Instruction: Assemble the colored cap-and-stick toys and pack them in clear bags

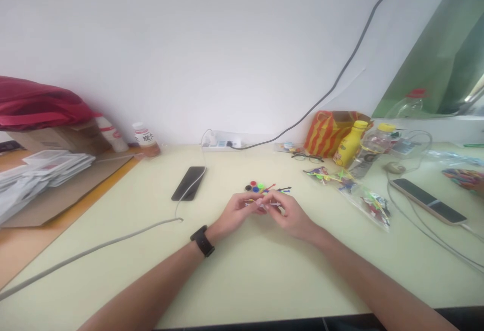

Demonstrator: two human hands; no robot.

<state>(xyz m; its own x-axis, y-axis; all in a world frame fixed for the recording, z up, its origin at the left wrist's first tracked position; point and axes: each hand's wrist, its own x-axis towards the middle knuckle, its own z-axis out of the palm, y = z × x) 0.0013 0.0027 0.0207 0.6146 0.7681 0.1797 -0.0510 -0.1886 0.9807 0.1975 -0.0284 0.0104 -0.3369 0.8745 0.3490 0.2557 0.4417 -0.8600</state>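
Observation:
My left hand (236, 211) and my right hand (289, 214) meet at the middle of the pale table (242, 270), fingertips pinched together over a small part too tiny to name. A black watch (202, 240) sits on my left wrist. Just beyond the fingers lies a cluster of small coloured plastic pieces (260, 187): round red, green, blue and dark caps and thin sticks.
A black phone (188, 183) on a cable lies left of centre; a power strip (221, 143) sits at the wall. Clear bags of coloured pieces (363, 197), a yellow bottle (350, 144), glasses (307, 157) and another phone (427, 200) lie right. Boxes and papers (41, 169) stand left.

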